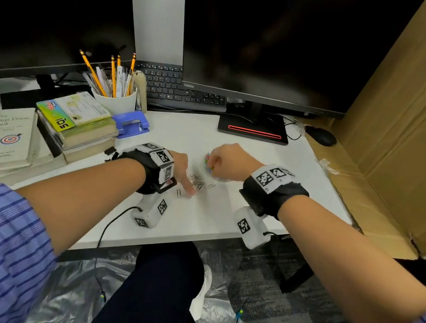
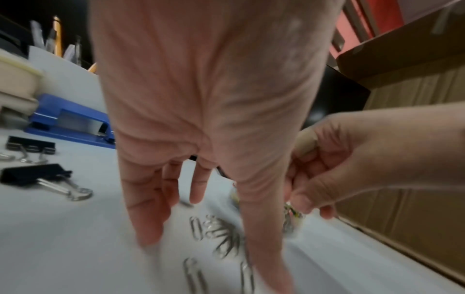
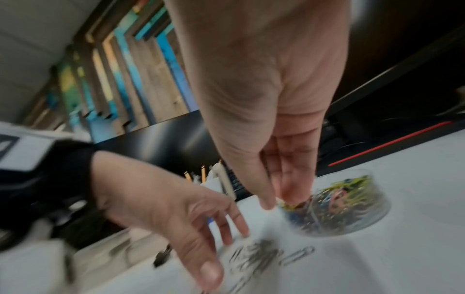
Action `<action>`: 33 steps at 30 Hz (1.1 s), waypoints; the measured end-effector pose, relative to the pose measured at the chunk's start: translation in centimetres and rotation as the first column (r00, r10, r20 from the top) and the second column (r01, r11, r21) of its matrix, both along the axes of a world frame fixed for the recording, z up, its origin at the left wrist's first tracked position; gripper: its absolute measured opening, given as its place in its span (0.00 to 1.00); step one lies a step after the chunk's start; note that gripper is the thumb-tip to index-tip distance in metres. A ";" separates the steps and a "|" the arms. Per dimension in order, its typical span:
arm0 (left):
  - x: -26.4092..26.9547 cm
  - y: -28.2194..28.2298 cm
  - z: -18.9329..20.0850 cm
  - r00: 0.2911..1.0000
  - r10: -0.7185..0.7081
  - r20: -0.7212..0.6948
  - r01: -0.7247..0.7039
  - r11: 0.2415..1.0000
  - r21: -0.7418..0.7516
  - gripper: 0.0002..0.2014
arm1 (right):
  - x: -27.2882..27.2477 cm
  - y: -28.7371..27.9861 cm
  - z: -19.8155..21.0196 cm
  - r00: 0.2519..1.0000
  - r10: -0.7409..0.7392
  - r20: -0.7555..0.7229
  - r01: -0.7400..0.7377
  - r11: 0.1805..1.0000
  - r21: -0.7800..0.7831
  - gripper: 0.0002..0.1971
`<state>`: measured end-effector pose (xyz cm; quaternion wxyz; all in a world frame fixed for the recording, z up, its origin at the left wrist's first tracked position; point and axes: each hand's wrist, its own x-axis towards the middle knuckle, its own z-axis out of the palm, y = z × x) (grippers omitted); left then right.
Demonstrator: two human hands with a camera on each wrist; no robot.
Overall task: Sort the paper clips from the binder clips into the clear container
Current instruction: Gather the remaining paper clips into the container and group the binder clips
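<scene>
Several silver paper clips [image 1: 198, 184] [image 2: 221, 232] [image 3: 259, 256] lie loose on the white desk. My left hand [image 1: 188, 189] [image 2: 208, 248] [image 3: 226, 254] hovers over them with spread, straight fingers, the tips touching the desk and holding nothing. Just right stands the round clear container [image 1: 220, 179] [image 3: 352, 224], full of coloured paper clips [image 1: 207, 160] [image 3: 347, 191]. My right hand [image 1: 212, 165] [image 3: 279, 201] [image 2: 312, 208] pinches its near rim, thumb outside and fingers inside. Black binder clips [image 2: 35, 175] [image 3: 162, 258] lie left of my left hand.
A blue hole punch [image 1: 132, 124], a stack of books [image 1: 82, 128] and a white mug of pencils [image 1: 116, 100] crowd the left. A monitor stand [image 1: 253, 130] and keyboard [image 1: 183, 94] sit behind. A cardboard box [image 1: 407, 137] walls the right side.
</scene>
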<state>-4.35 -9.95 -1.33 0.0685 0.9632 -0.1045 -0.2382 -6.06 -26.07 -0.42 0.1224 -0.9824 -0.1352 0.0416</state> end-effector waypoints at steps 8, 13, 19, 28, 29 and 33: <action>-1.7 0.3 -1.3 0.993 -0.055 0.109 0.052 0.998 0.032 0.40 | -1.7 3.4 -2.0 0.985 0.078 -0.152 -0.131 0.915 -0.381 0.18; -2.2 0.4 -1.6 0.986 0.027 0.164 -0.015 0.997 -0.074 0.17 | -1.8 4.3 -2.0 0.987 0.051 -0.155 -0.097 0.947 -0.306 0.15; -1.8 0.2 -1.8 0.984 0.051 0.173 -0.030 0.992 -0.126 0.22 | -0.8 4.4 -2.3 0.971 0.045 -0.236 -0.061 0.996 -0.064 0.17; -2.0 -0.1 -1.6 0.989 0.023 0.145 0.000 0.987 -0.158 0.22 | -0.4 5.4 -2.9 0.995 0.031 -0.095 -0.043 0.990 -0.133 0.11; -2.1 -0.2 -1.6 0.989 0.018 0.149 0.005 0.989 -0.150 0.22 | -0.5 5.5 -2.9 0.993 0.030 -0.111 -0.046 0.989 -0.143 0.10; -2.1 -0.7 -1.5 0.985 0.027 0.168 -0.006 0.992 -0.123 0.12 | -0.6 5.3 -2.9 0.988 0.035 -0.148 -0.056 0.989 -0.139 0.11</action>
